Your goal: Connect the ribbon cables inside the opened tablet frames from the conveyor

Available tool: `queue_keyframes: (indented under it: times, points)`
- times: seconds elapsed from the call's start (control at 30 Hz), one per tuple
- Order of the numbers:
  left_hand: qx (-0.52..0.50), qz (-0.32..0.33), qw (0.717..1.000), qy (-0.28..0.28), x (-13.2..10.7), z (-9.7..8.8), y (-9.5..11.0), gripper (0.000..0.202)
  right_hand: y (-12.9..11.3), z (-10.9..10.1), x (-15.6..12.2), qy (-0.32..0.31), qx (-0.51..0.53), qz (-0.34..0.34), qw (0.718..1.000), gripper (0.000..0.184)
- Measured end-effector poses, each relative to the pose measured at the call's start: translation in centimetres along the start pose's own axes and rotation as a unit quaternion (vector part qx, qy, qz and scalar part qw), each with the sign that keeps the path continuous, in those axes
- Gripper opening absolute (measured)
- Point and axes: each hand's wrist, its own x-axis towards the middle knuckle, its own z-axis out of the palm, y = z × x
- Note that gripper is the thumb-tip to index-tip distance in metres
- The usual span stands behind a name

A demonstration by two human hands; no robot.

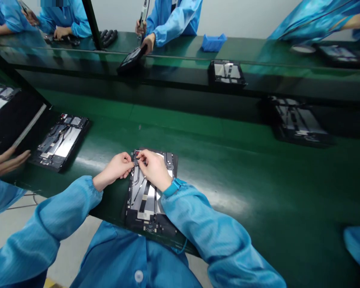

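Observation:
An opened tablet (150, 196) lies in front of me at the table's front edge, its silver and black inner parts and flat cables showing. At its upper left edge, my left hand (118, 166) has thumb and fingers pinched together; anything between them is too small to make out. My right hand (153, 166) reaches over the tablet's top left part, fingertips pinched close beside the left ones. It covers part of the upper interior, and what it grips is hidden. A blue wrist strap (174, 187) circles my right wrist.
Another opened tablet (61, 142) lies to the left, near a co-worker's hand (7, 162). More tablets sit on the belt, one at the back (228, 72) and one at right (298, 120). Across stand co-workers in blue, one holding a tool (143, 18). A blue bin (213, 43) stands there.

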Motion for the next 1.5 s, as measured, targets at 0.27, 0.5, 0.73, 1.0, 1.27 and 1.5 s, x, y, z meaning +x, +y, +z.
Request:
queue_keyframes:
  times: [0.27,0.5,0.73,1.0,1.27,1.5]
  points:
    - [0.014,0.008,1.000,-0.021,0.5,-0.1,-0.2,0.026,0.1,0.0,-0.1,0.001,-0.005,0.007,1.000,0.019]
    - [0.014,0.008,0.999,-0.045,0.7,-0.4,0.1,0.028,0.1,-0.1,-0.1,-0.003,-0.002,0.010,1.000,0.020]
    - [0.042,-0.021,0.999,-0.027,0.8,0.4,0.7,0.021,-1.2,-0.9,-0.4,0.051,-0.004,-0.038,0.998,0.020]
    - [0.153,0.074,0.985,0.018,-0.6,-1.0,-0.8,0.023,-0.7,-6.9,-3.7,0.098,-0.055,0.050,0.992,0.017]
    - [0.332,0.223,0.913,0.077,-4.8,1.3,-3.3,0.044,1.5,-10.3,-10.9,-0.020,0.139,0.329,0.934,0.053]
    - [0.060,0.229,0.970,0.048,-3.7,0.2,-2.7,0.057,0.7,-6.9,-10.0,-0.028,0.249,0.313,0.916,0.060]
